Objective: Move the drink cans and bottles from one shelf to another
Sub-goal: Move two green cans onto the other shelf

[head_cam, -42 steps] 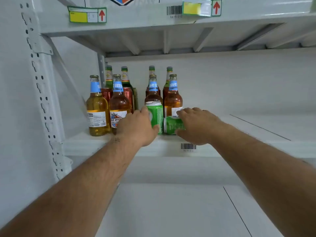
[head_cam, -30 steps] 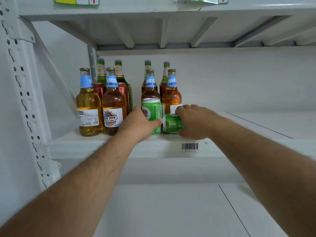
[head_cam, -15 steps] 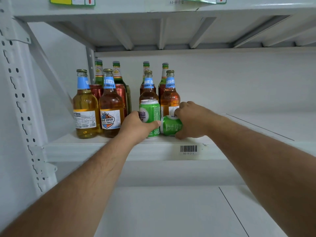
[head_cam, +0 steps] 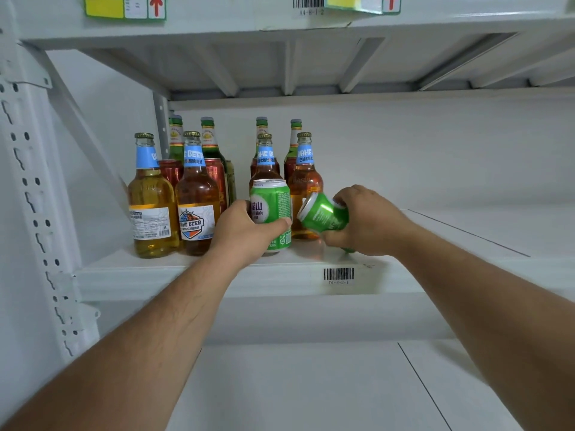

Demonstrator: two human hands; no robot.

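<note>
**Two green cans in hand at the shelf's front edge, one upright, one tipped**

Nearest the camera, both forearms reach up and forward to the front lip of the shelf (head_cam: 193, 276), just left of a barcode sticker (head_cam: 338, 274). The left hand (head_cam: 245, 233) wraps an upright green can (head_cam: 271, 209); its thumb curls across the can's front and the fingers go round the far side, out of sight. This can's long axis is vertical, and its base looks to be on or barely off the shelf; I cannot tell which.

Just beside it, the right hand (head_cam: 365, 223) grips a second green can (head_cam: 322, 214) with fingers curled over the top and thumb beneath. That can lies tilted, its silver lid pointing up and left toward the upright can, close to it but apart, and its base hidden in the palm. It looks lifted clear of the shelf. By my reading the next move depends on this tilt: the can needs turning upright.

Both cans are bright green with white print and silver rims, smooth and light-looking.

Behind them stand amber bottles (head_cam: 197, 197) with blue neck labels, red cans (head_cam: 215, 178) between, and green-necked bottles (head_cam: 209, 138) at the back.
</note>
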